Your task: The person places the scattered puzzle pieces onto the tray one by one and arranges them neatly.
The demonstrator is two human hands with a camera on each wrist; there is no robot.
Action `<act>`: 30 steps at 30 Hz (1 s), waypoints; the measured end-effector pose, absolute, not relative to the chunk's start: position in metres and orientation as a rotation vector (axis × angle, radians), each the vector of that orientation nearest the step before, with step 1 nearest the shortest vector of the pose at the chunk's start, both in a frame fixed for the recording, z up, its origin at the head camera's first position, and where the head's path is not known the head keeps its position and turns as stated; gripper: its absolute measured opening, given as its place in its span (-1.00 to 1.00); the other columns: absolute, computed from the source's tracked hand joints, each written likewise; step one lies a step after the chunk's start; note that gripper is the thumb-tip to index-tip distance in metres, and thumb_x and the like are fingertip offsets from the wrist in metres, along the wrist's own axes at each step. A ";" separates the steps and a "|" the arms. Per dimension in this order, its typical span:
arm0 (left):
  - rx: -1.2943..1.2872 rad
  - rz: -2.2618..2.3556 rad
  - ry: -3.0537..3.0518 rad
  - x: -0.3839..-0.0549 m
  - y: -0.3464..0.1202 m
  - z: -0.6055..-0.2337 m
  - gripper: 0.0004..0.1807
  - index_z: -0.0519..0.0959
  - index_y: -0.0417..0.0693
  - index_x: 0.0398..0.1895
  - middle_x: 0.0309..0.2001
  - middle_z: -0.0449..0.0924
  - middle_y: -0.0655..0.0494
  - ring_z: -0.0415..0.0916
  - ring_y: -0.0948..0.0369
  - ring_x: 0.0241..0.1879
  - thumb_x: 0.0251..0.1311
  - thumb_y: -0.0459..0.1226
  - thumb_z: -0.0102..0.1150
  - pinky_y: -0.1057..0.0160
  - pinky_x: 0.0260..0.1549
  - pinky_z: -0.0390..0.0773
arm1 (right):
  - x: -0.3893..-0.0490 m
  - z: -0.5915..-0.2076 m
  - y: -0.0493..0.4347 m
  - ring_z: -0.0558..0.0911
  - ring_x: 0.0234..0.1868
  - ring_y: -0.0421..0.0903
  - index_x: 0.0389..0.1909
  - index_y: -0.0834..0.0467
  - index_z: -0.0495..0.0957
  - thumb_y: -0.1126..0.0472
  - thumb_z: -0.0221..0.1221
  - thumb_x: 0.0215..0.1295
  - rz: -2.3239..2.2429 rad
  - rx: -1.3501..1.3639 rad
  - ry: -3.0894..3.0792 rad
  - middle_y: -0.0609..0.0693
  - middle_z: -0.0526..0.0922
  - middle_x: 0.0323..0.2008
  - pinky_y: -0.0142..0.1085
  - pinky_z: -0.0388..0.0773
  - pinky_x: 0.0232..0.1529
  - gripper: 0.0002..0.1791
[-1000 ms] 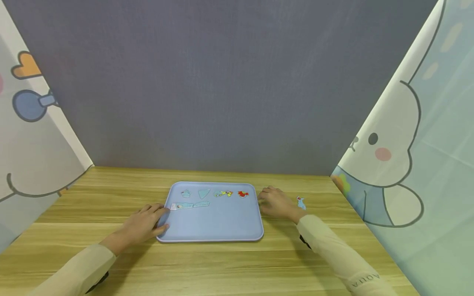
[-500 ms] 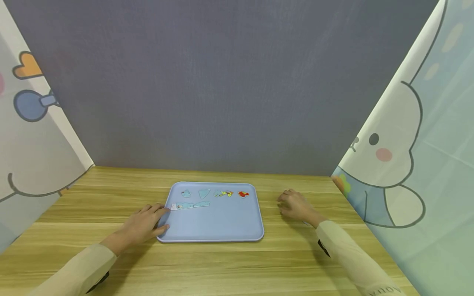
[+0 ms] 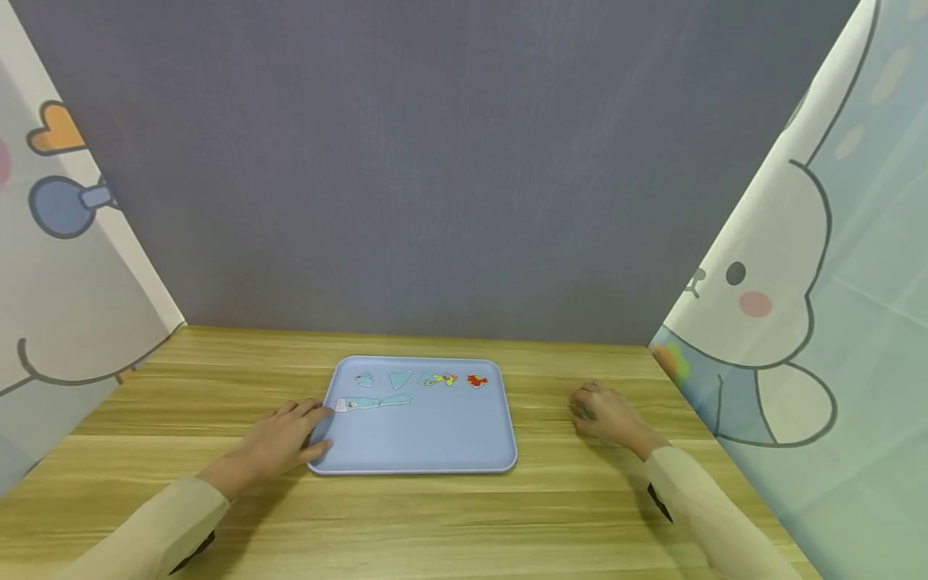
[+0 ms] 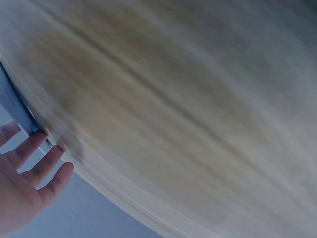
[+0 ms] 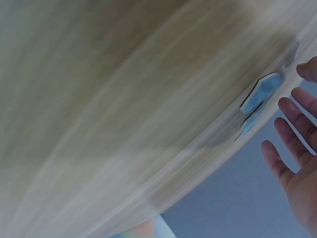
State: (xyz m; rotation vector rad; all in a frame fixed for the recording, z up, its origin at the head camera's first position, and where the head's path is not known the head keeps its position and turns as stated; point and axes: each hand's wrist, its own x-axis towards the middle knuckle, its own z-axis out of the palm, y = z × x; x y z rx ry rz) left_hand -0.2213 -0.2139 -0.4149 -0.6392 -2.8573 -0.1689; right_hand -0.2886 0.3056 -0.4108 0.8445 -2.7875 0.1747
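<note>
My left hand (image 3: pixel 279 439) lies at the left rim of a pale blue tray (image 3: pixel 435 443), fingers loosely extended; the left wrist view shows its fingertips beside the tray edge (image 4: pixel 17 106). Right of the tray, my right hand (image 3: pixel 612 419) is low over the wooden table with its fingers bent a little. In the right wrist view, two flat light-blue cut-out pieces lie on the table, the larger piece (image 5: pixel 261 91) beside the thumb and the smaller piece (image 5: pixel 251 120) next to the fingertips. From the head view the right hand mostly hides them.
In the tray's upper half lie several flat picture pieces: a red one (image 3: pixel 476 381), a yellow one (image 3: pixel 444 379), a blue triangle (image 3: pixel 399 379) and a joined blue strip (image 3: pixel 373 403). A grey panel (image 3: pixel 413 177) stands behind the table (image 3: pixel 406 524).
My right hand has moved from beside the tray's right edge rightward and toward me, over where a blue piece lay in view. The left hand and tray have stayed put.
</note>
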 end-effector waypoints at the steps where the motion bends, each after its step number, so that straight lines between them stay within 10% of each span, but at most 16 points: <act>1: -0.642 -0.171 -2.855 -0.221 -0.214 -0.415 -0.48 0.49 -0.12 0.05 0.06 0.46 -0.12 0.45 -0.12 -0.03 0.08 -0.01 0.18 -0.22 -0.17 0.49 | -0.288 -0.411 0.307 0.53 -0.22 -0.02 -0.24 0.19 0.57 0.17 0.30 0.02 0.181 0.841 -2.791 0.02 0.59 -0.27 -0.13 0.57 -0.22 -0.71; 30: -0.651 -0.161 -2.840 -0.222 -0.214 -0.416 -0.49 0.49 -0.11 0.04 0.05 0.46 -0.12 0.45 -0.14 -0.04 0.09 0.00 0.18 -0.23 -0.19 0.50 | -0.270 -0.414 0.333 0.40 -0.34 -0.21 -0.25 0.15 0.60 0.17 0.33 -0.09 0.210 0.771 -2.865 -0.08 0.55 -0.32 -0.42 0.38 -0.47 -0.69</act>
